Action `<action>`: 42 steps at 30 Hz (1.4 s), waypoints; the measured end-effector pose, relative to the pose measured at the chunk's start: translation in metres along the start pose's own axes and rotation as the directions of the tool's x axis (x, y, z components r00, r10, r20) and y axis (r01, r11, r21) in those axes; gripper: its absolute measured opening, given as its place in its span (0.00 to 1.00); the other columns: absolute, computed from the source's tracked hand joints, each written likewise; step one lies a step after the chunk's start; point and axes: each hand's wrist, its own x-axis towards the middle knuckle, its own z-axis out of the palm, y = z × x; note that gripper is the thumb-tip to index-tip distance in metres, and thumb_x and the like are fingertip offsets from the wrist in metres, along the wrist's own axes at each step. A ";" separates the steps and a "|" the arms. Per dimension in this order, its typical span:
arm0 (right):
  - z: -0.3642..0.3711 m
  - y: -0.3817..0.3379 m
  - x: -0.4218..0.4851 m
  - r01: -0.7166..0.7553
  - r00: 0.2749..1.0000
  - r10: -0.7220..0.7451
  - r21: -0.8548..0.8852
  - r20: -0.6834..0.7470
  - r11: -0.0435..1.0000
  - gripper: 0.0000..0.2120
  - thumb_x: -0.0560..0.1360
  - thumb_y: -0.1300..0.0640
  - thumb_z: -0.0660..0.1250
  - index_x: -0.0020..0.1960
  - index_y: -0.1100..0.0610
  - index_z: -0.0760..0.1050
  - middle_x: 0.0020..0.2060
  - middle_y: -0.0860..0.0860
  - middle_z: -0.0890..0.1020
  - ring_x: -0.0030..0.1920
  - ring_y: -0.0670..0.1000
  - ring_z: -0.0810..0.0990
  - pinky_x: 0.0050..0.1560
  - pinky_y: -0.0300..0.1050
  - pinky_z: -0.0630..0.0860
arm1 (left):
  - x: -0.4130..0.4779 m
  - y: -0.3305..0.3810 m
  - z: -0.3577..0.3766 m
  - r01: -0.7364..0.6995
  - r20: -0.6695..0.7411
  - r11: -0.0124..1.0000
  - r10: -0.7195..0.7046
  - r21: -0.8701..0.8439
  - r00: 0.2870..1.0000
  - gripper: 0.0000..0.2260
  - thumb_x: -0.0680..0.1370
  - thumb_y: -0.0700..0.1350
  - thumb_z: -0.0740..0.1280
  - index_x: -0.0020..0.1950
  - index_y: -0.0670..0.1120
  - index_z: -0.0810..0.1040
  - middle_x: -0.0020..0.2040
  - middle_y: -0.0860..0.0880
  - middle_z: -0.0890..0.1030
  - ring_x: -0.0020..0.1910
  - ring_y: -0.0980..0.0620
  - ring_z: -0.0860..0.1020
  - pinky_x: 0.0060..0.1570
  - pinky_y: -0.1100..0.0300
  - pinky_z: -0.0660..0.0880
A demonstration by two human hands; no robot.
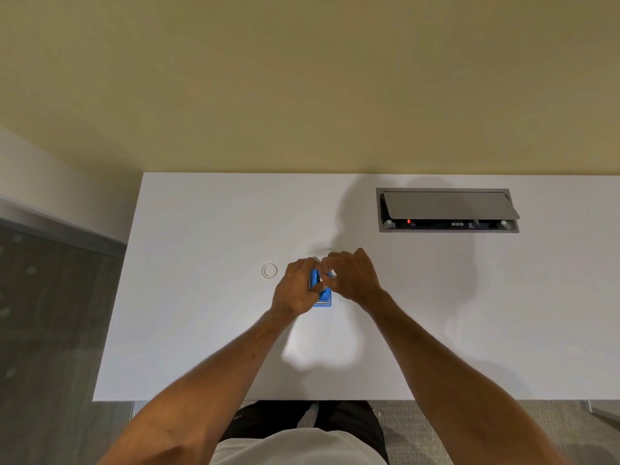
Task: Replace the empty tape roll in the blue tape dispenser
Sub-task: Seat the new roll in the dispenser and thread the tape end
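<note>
Blue tape dispenser [322, 298] is gripped by the left hand [295, 290], probably for steadying; what's pinched by the right hand [352, 276] can't be told.

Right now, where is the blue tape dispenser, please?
Head view: the blue tape dispenser sits on the table between the left hand and right hand, right of a clear ring.

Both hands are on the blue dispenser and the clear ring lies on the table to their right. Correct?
Wrong side: in the head view the clear ring lies on the table to their left, beside the left hand. Both it and the right hand are on the blue dispenser.
</note>
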 end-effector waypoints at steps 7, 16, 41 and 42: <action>0.000 -0.002 -0.004 0.001 1.000 -0.001 -0.001 -0.026 1.000 0.17 0.82 0.39 0.60 0.57 0.49 0.81 0.49 0.46 0.86 0.46 0.49 0.83 0.57 0.47 0.75 | 0.001 -0.004 0.001 -0.026 0.003 1.000 0.026 -0.005 1.000 0.12 0.81 0.45 0.70 0.64 0.47 0.77 0.61 0.48 0.82 0.64 0.45 0.79 0.62 0.46 0.82; -0.002 -0.002 0.003 -0.030 1.000 0.030 -0.019 -0.010 0.999 0.16 0.82 0.41 0.59 0.52 0.51 0.79 0.47 0.47 0.85 0.45 0.49 0.83 0.57 0.45 0.75 | 0.003 -0.008 0.001 0.053 0.022 0.998 -0.053 0.022 0.998 0.20 0.81 0.53 0.72 0.70 0.51 0.75 0.69 0.50 0.78 0.71 0.47 0.74 0.69 0.48 0.79; -0.002 -0.002 -0.001 0.016 1.000 -0.018 0.124 0.012 0.992 0.15 0.81 0.42 0.64 0.57 0.52 0.80 0.51 0.46 0.84 0.46 0.51 0.84 0.55 0.47 0.78 | 0.001 -0.011 0.000 0.001 0.042 0.994 -0.006 0.112 0.999 0.22 0.81 0.53 0.72 0.73 0.51 0.72 0.69 0.49 0.78 0.71 0.45 0.75 0.67 0.47 0.80; -0.002 -0.002 -0.002 0.022 0.999 -0.025 0.125 0.020 0.992 0.16 0.81 0.41 0.65 0.58 0.52 0.80 0.52 0.46 0.83 0.46 0.51 0.84 0.55 0.47 0.79 | 0.000 -0.011 0.001 0.003 0.039 0.995 -0.007 0.101 0.999 0.22 0.81 0.54 0.72 0.73 0.51 0.73 0.69 0.49 0.78 0.70 0.45 0.75 0.67 0.47 0.80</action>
